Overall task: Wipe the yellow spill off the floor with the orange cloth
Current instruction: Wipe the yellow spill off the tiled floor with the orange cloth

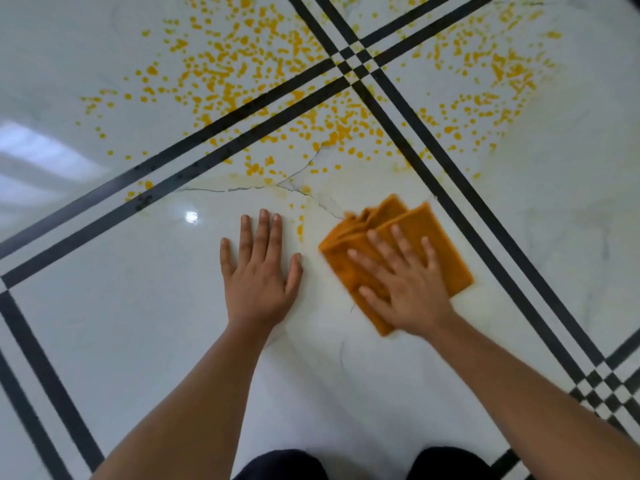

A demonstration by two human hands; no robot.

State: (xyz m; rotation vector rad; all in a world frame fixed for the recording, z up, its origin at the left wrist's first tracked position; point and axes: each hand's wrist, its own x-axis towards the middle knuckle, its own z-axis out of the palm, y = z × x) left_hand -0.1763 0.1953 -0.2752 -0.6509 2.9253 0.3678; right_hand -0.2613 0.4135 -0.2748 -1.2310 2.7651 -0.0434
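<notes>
The orange cloth [412, 233], folded, lies on the white floor [138, 323] near me and a little right of centre, pinned under my right hand [403, 289], whose fingers are spread flat on it rather than curled around it. My left hand [258, 271] rests just to its left, palm flat on bare tile, grasping nothing. The yellow spill [277, 81] speckles the far tiles across the black stripes [242, 133].

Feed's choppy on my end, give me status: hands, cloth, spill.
Right hand flat on orange cloth, pressing it to floor. Left hand braced flat on tile, empty. Yellow spill mostly unwiped ahead, across black stripes. Nothing in the way.
</notes>
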